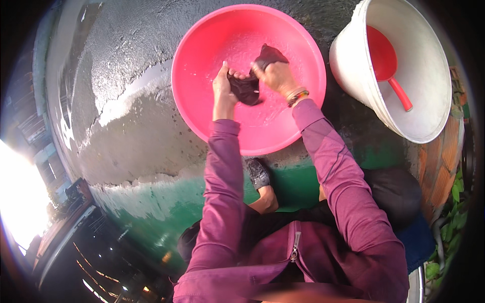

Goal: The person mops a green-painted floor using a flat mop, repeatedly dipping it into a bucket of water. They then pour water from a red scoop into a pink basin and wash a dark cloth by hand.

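Observation:
Both my hands are over a pink basin (197, 96) with shallow soapy water in it. My left hand (224, 83) is closed on one end of a wet, dark cloth (245, 90), its fingertips curled over the fabric. On the other side my right hand (275, 76) grips the same cloth, its fist bunching part of it so that a dark end sticks out beyond the knuckles. The cloth is bunched between the two hands, and its full shape cannot be made out. Bracelets circle my right wrist.
To the right of the basin a large white bucket (348, 65) leans with its mouth toward me, a red dipper (382, 55) inside. Wet concrete ground (146, 146) surrounds the basin. My shod foot (258, 174) rests just below the rim. Bricks (438, 156) and green leaves (452, 222) line the right.

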The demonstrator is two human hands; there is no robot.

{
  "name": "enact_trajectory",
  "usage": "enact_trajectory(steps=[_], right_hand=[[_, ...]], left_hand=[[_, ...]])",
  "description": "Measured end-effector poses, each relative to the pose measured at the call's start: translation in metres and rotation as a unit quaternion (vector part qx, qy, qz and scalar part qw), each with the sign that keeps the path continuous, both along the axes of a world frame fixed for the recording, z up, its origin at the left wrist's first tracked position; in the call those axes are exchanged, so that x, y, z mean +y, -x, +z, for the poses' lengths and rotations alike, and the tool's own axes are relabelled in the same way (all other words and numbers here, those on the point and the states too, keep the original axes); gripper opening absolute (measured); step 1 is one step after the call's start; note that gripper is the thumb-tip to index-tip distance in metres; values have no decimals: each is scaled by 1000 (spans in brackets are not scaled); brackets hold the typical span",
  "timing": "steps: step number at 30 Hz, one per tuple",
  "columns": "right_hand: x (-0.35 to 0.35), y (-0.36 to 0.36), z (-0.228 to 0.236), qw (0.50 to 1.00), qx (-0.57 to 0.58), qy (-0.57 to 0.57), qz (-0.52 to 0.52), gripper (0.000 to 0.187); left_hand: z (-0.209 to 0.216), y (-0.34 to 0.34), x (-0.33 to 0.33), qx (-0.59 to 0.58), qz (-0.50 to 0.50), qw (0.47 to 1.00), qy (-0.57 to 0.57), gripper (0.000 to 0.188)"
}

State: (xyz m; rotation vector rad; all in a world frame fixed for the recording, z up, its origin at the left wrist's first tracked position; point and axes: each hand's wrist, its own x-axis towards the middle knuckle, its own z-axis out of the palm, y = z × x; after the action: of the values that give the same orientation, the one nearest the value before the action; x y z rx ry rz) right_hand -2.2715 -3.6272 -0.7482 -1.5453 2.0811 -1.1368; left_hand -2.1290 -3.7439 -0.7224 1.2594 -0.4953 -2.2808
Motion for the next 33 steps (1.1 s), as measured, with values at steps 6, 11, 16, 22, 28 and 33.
enact_trajectory(steps=[6, 11, 16, 22, 28, 33], right_hand=[[17, -3, -36, 756, -555, -199, -284, 65], [12, -22, -67, 718, -631, -130, -262, 79], [12, -23, -49, 625, -700, -107, -330, 85], [16, -27, -26, 346, -896, -20, -279, 43], [32, -7, 33, 372, -927, 9, -45, 27], [-6, -73, 62, 424, -888, 118, -130, 29]], left_hand=[[-44, -58, 30, -594, -328, 584, 445, 83], [-113, -30, 102, -387, -498, 399, 666, 71], [-110, -16, 47, -606, -298, 561, 478, 54], [-36, 27, 75, -382, -354, 669, 531, 35], [41, 38, 106, -233, -262, 648, 676, 23], [65, 76, 16, -382, 56, 856, 342, 21]])
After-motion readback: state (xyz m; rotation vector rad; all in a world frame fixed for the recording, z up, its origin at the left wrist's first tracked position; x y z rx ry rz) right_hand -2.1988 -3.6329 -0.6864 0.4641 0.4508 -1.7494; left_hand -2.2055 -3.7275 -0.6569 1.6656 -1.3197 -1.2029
